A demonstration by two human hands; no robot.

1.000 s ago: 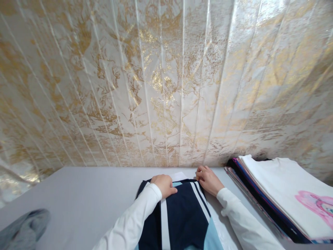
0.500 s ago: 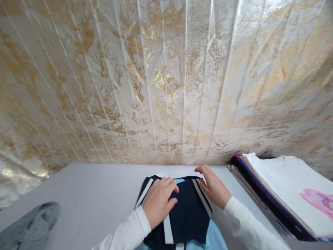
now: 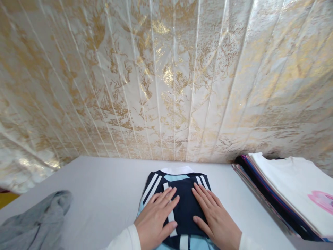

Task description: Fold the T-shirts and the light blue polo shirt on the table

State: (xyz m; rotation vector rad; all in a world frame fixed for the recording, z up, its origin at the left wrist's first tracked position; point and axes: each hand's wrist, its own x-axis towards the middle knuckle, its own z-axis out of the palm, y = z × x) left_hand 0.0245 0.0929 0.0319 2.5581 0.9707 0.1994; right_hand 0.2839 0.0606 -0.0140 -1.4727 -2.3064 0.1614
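Note:
A navy and light-blue garment point(image 3: 185, 208) with white stripes and a white collar lies partly folded on the table in front of me. My left hand point(image 3: 157, 216) rests flat on its left part, over a white stripe, fingers stretched out. On the right part lies my right hand point(image 3: 215, 216), palm down with the fingers spread and the thumb pointing inward. Both hands press on the navy cloth without gripping it. The garment's lower end runs out of the bottom of the view.
A stack of folded clothes point(image 3: 291, 198), topped by a white shirt with a pink print, stands on the right. A crumpled grey garment point(image 3: 39, 218) lies at the left. Behind the white table point(image 3: 104, 180) hangs a gold-patterned curtain point(image 3: 166, 86).
My right hand has come down from beside the collar onto the navy cloth. My left hand has flattened out and sits a little lower. The view has shifted slightly.

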